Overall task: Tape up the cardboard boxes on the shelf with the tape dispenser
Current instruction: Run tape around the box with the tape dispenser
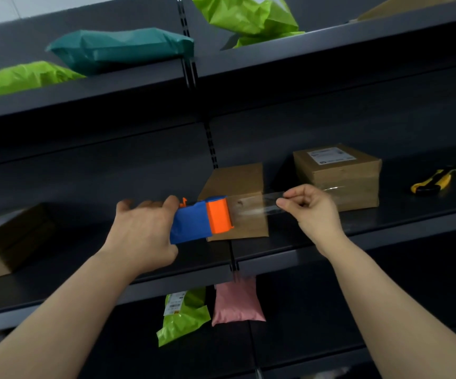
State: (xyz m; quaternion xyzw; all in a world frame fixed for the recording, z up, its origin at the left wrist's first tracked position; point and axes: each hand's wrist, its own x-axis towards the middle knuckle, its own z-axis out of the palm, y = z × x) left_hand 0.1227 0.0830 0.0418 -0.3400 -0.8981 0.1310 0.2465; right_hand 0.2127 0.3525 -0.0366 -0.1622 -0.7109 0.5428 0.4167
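While the tape dispenser is gripped by the left hand, the tape strip is pinched by the right hand, in front of the cardboard box on the shelf. Step judged: tape drawn out; next, end to be pressed onto box.

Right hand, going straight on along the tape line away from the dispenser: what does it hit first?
Probably the labelled cardboard box just beyond the right hand, which pinches the tape strip. Depth is unclear: the hand may pass in front of the box.
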